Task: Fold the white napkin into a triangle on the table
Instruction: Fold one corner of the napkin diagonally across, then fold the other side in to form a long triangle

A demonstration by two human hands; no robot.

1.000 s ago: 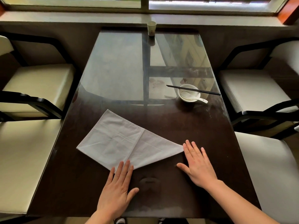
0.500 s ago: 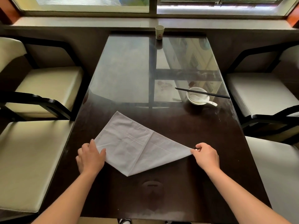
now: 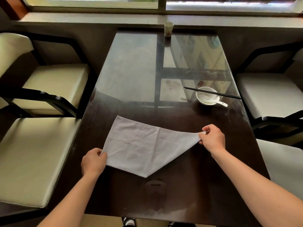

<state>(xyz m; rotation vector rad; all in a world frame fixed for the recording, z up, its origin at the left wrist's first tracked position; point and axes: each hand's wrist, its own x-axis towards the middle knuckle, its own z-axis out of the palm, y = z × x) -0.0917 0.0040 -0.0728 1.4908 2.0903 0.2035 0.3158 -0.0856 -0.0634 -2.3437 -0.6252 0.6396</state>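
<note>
The white napkin [image 3: 144, 148] lies partly folded on the dark glass-topped table [image 3: 188, 185], with a crease down its middle and a point aimed at me. My left hand [image 3: 93, 163] pinches its left corner at the table surface. My right hand [image 3: 213, 138] pinches the right corner and holds it lifted a little off the table, so the right flap hangs taut between corner and crease.
A white bowl [image 3: 207, 98] with a white spoon [image 3: 220, 103] stands at the right, black chopsticks [image 3: 229, 95] laid across it. A paper cup [image 3: 168, 29] sits at the far edge. Cream-cushioned chairs [image 3: 32, 154] flank both sides.
Both hands went from lying flat on the table near the napkin to gripping its left and right corners. The right corner has now risen off the table.
</note>
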